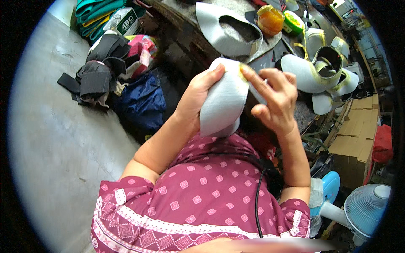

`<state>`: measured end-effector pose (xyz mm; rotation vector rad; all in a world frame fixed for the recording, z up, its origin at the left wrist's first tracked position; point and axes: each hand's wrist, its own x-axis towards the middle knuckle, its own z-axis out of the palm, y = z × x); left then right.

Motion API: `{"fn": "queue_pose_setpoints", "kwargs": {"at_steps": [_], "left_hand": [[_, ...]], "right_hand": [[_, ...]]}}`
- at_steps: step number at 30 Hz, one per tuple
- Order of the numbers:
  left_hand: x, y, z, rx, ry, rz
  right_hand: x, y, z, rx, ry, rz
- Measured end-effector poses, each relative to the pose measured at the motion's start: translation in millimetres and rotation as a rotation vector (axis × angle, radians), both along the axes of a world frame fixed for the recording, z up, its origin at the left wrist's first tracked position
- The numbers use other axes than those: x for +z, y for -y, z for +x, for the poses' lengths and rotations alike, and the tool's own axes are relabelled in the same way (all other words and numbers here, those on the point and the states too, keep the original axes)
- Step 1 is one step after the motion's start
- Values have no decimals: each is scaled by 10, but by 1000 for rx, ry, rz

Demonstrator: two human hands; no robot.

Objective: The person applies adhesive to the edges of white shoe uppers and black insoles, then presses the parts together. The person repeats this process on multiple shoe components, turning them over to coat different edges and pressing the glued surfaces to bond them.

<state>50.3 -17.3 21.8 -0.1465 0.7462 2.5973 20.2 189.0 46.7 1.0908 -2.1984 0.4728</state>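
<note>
A light grey shoe upper is held up in front of my chest, its top edge stained yellowish like glue. My left hand is closed on its left side, with the thumb lying over the top. At the upper's right edge is my right hand, index finger pressed against the yellowed rim and the other fingers curled. A narrow grey strip of material shows below that index finger; whether it belongs to the same upper I cannot tell. The fingers behind the upper are hidden.
Ahead, the workbench bears another grey upper, an amber glue jar, a green-rimmed round tub and several glue-edged uppers. Black straps and a blue bag lie left. Cardboard and a fan stand right.
</note>
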Motion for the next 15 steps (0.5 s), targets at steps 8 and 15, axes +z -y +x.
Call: {"fn": "queue_pose_setpoints", "kwargs": {"at_steps": [8,15], "left_hand": [[-25,306,-66,98,-31,94],[40,316,31,67,-229,36]], "right_hand": [[267,-58,-394,111,91,221],[443,-602,-1733,-620,5,235]]}}
